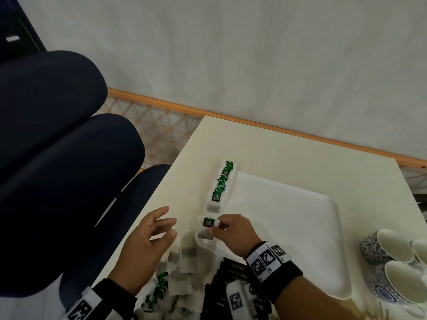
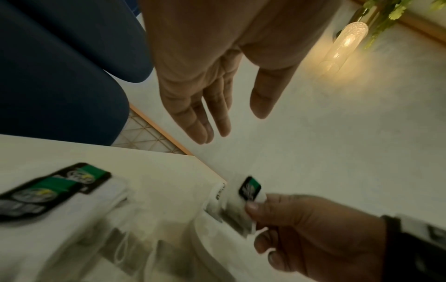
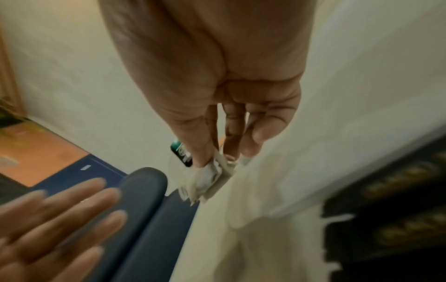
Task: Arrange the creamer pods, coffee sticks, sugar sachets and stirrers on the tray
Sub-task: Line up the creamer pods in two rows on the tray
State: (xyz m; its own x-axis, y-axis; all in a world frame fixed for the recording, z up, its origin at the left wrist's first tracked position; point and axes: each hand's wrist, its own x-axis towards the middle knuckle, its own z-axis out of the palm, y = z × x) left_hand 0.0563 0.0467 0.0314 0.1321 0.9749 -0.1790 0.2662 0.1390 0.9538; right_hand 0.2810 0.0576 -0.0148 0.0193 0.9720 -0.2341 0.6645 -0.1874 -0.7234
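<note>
A white tray (image 1: pixel 300 218) lies on the white table (image 1: pixel 288 146). Along its left rim lies a row of white sachets with green-and-black labels (image 1: pixel 221 183). My right hand (image 1: pixel 221 229) pinches one such white sachet (image 1: pixel 208 224) by its end at the tray's near-left corner; the same sachet (image 2: pixel 241 198) shows in the left wrist view and again (image 3: pixel 205 177) in the right wrist view. My left hand (image 1: pixel 159 229) hovers just left of it, fingers spread, holding nothing. A loose pile of more sachets (image 1: pixel 180 262) and black sticks (image 1: pixel 221 285) lies at the table's near edge.
Patterned blue-and-white cups (image 1: pixel 388 250) stand right of the tray. A dark blue chair (image 1: pixel 57 146) sits close to the table's left edge. A lit glass lamp (image 2: pixel 347 40) and green leaves (image 2: pixel 386 13) stand by the wall.
</note>
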